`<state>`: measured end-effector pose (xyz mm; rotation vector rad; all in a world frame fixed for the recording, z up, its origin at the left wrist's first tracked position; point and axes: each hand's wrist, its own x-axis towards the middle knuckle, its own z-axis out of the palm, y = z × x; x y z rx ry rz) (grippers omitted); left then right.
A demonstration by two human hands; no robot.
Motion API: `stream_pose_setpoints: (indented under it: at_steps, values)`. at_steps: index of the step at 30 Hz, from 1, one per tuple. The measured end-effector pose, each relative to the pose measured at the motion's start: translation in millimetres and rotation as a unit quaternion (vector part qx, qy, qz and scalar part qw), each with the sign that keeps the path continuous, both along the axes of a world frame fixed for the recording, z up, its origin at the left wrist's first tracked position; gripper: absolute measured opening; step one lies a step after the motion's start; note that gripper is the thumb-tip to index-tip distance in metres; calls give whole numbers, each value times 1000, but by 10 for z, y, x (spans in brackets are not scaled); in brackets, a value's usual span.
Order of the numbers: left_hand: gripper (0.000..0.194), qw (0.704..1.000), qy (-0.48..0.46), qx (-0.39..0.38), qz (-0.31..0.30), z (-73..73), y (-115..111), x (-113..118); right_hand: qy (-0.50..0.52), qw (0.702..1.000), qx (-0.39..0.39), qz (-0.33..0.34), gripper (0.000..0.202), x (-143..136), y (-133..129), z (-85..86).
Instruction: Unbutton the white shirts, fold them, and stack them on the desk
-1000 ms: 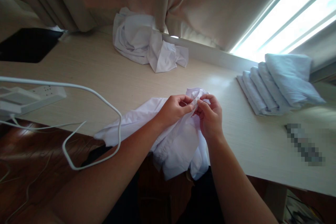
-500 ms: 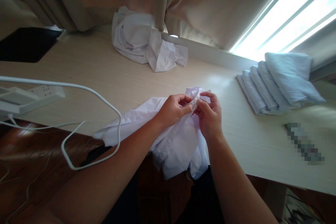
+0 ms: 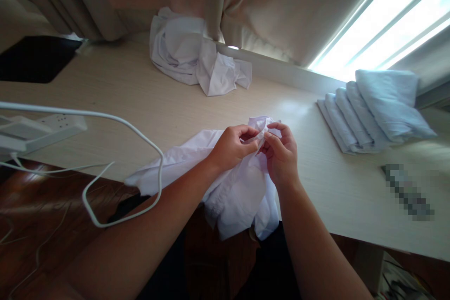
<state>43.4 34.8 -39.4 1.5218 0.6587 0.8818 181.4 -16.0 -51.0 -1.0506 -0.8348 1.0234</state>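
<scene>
A crumpled white garment [image 3: 242, 201] lies at the front edge of the desk, and part of it hangs over that edge. My left hand [image 3: 234, 147] is closed in a pinch on a raised fold of it. Right beside, the thumb and fingers of my right hand [image 3: 284, 157] pinch the same fold, so the two sets of fingertips nearly meet. What lies exactly between the fingertips is too small to make out. Part of the garment is hidden beneath my left forearm.
Another crumpled white cloth [image 3: 183, 51] lies at the back by the curtain [image 3: 267, 9]. Folded white cloths [image 3: 379, 108] overlap at the right, near a pixelated dark object [image 3: 408, 192]. A white cable [image 3: 123, 124] loops across the left, beside a power strip [image 3: 59, 126]. A black flat item [image 3: 38, 58] lies far left.
</scene>
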Motion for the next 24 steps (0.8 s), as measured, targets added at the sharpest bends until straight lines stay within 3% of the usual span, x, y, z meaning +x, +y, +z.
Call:
stream_pose_setpoints:
  at_steps: [24]
  values:
    - [23,1000,-2,4,9,-23,11,4,-5,1000,-5,3,22,-4,-3,14]
